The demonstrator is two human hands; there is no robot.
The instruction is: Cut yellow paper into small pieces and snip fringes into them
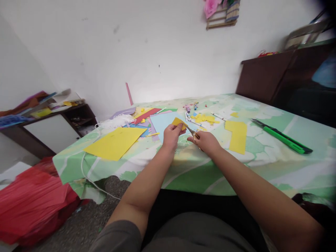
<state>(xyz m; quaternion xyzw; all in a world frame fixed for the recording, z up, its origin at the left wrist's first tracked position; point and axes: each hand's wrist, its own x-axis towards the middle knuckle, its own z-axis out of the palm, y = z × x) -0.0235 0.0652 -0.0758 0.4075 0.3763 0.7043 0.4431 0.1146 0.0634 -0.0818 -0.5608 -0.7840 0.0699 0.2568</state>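
Note:
My left hand [172,135] pinches a small piece of yellow paper [177,122] above the table's front half. A pair of scissors [194,134] with gold-coloured handles is gripped in my right hand [207,141]. The blades point up and left, against or very near the paper's right edge; whether they are cutting it I cannot tell. Beneath and behind the left hand lies a light blue sheet [164,120]. Yellow paper scraps [206,119] are heaped just beyond the scissors, beside several markers [193,120].
A large yellow sheet [115,142] lies at the left, near white string [115,121] and a red sheet [148,114]. To the right are an L-shaped yellow piece [237,136] and a green utility knife [285,138]. A red plastic bag [34,203] sits on the floor.

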